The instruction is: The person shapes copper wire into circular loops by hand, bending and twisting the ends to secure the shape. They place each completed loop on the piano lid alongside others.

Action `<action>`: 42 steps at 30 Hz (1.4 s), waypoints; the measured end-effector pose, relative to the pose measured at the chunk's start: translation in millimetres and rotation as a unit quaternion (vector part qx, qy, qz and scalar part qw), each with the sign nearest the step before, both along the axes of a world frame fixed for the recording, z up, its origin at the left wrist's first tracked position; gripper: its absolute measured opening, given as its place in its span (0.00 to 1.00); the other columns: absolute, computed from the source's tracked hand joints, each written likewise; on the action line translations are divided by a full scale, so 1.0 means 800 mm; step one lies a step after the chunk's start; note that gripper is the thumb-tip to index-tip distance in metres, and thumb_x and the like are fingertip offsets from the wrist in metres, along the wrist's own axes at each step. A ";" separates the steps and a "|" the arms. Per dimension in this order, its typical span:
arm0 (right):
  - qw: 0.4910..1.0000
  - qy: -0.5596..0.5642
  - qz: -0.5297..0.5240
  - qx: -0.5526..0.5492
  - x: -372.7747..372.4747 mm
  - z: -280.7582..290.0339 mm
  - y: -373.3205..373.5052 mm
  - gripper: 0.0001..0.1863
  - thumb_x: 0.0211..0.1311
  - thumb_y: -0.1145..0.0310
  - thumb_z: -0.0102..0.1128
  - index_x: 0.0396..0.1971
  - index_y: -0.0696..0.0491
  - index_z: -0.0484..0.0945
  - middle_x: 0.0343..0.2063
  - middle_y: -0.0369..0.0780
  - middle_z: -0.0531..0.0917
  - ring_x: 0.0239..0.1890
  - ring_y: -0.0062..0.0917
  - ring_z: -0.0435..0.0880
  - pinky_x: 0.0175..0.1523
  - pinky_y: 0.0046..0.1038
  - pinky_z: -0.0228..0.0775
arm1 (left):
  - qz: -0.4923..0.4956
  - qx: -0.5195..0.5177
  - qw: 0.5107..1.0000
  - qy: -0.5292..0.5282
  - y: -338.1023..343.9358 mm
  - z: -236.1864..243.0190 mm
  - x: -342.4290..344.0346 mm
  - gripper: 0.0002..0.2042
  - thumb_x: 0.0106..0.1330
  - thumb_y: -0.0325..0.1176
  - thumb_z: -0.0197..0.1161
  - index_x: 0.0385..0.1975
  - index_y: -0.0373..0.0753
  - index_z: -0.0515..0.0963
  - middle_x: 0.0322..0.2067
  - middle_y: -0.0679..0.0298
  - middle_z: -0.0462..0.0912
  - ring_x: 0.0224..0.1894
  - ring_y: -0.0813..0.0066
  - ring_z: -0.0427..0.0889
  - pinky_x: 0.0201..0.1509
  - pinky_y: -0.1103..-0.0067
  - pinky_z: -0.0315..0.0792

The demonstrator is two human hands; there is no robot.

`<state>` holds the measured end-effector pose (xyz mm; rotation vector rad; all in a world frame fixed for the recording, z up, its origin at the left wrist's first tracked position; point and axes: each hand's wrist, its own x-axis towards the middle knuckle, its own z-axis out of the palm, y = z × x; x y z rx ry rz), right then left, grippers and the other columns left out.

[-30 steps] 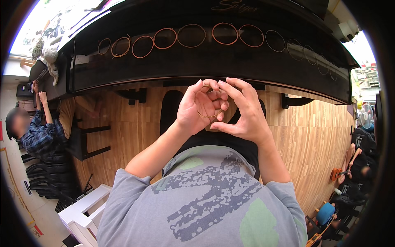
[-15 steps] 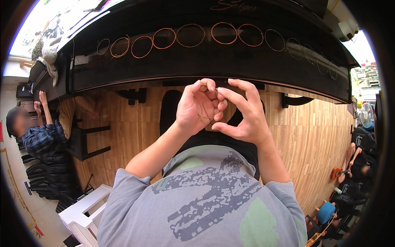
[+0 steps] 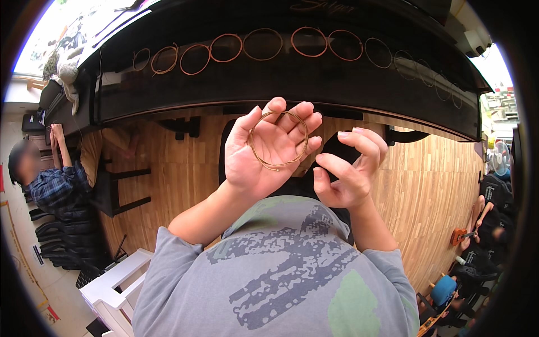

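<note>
Head view, sole entry. We list first one brass-coloured coil (image 3: 274, 166) of wire, round, lying across the open palm and fingers of the left hand (image 3: 258, 160). That hand is turned upward, its fingers slightly bent and not closed over the ring. The right hand (image 3: 348, 177) is beside it, apart from the coil, thumb and fingers loosely curled; we see nothing in its grasp.

Item: a row of wire coils on the glossy black surface (image 3: 224, 87), which we take for a piano. We count seven copper- or brass-toned coils (image 3: 312, 57) from the left, then several thinner, paler coils (image 3: 366, 50) toward the right, too faint there for a sure tally.

State of progress, in our judgement: the row counts as done, each ring in it coiled and set out; the coil in the palm is wound into a ring but stands outside the row. We cannot tell whether its ends are secured.

Also catalogued: wooden floor (image 3: 185, 213); at far left, a seated person (image 3: 53, 185) in a plaid shirt.
</note>
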<state>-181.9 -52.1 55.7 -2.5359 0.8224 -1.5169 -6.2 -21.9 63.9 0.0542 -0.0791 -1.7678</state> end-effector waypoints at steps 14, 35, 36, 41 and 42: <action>0.998 -0.009 -0.024 -0.049 0.008 0.010 0.015 0.13 0.34 0.63 0.56 0.26 0.41 0.83 0.42 0.38 0.75 0.47 0.34 0.67 0.47 0.33 0.62 | -0.020 -0.073 0.997 0.022 0.011 0.010 -0.010 0.27 0.66 0.56 0.45 0.56 0.44 0.69 0.51 0.52 0.74 0.57 0.54 0.70 0.63 0.59 0.64; 0.999 -0.006 -0.009 -0.051 0.010 0.013 0.019 0.12 0.41 0.58 0.57 0.30 0.38 0.83 0.41 0.37 0.74 0.46 0.33 0.66 0.46 0.34 0.60 | -0.079 -0.134 0.988 0.024 0.017 0.018 -0.006 0.34 0.57 0.65 0.55 0.57 0.49 0.60 0.62 0.53 0.61 0.67 0.53 0.57 0.70 0.53 0.51; 0.999 -0.007 -0.007 -0.048 0.010 0.013 0.019 0.12 0.40 0.59 0.57 0.29 0.38 0.83 0.41 0.37 0.73 0.45 0.33 0.66 0.46 0.34 0.60 | -0.077 -0.130 0.988 0.025 0.018 0.018 -0.006 0.34 0.57 0.66 0.55 0.57 0.49 0.61 0.62 0.53 0.62 0.67 0.53 0.57 0.70 0.53 0.51; 0.999 -0.008 0.001 -0.037 0.011 0.013 0.019 0.14 0.34 0.64 0.57 0.27 0.39 0.82 0.41 0.38 0.71 0.46 0.34 0.65 0.47 0.35 0.58 | -0.072 -0.122 0.989 0.040 0.019 0.017 -0.009 0.37 0.55 0.67 0.54 0.59 0.48 0.61 0.62 0.52 0.62 0.66 0.53 0.57 0.69 0.55 0.53; 1.000 -0.001 0.007 -0.026 0.009 0.014 0.021 0.15 0.31 0.68 0.57 0.27 0.39 0.82 0.42 0.39 0.69 0.47 0.35 0.64 0.49 0.36 0.58 | -0.065 -0.122 0.988 0.062 0.019 0.016 -0.013 0.40 0.54 0.69 0.53 0.61 0.47 0.60 0.62 0.50 0.61 0.65 0.53 0.58 0.68 0.56 0.55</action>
